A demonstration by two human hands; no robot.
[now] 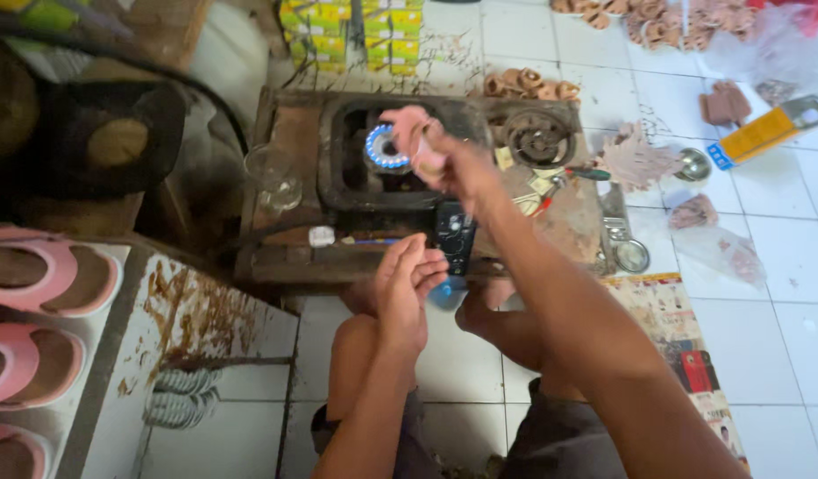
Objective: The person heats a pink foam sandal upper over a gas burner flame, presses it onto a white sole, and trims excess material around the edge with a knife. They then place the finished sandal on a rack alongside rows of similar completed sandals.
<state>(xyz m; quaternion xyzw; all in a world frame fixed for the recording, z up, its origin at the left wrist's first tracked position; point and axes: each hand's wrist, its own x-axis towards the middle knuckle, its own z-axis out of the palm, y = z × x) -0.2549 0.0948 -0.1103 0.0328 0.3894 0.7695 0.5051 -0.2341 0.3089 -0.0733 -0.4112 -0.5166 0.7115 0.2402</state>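
My right hand [449, 164] is raised over a worn two-burner gas stove [285, 151] on the floor and holds a pink shoe piece [407, 124] above the lit left burner, whose ring of blue flame [384, 146] shows beneath it. My left hand [407, 284] hangs lower, in front of the stove's front edge, with its fingers loosely curled beside a small blue object [444, 293]; whether it grips that object is unclear. My bare knees are below, on white floor tiles.
The unlit right burner [538, 135] has tools and scraps beside it. A clear glass [271, 173] stands at the stove's left. Pink shoe soles [45, 275] lie on a shelf at left. Brown cut pieces [635, 160], plastic bags and a yellow box [764, 133] litter the tiles at right.
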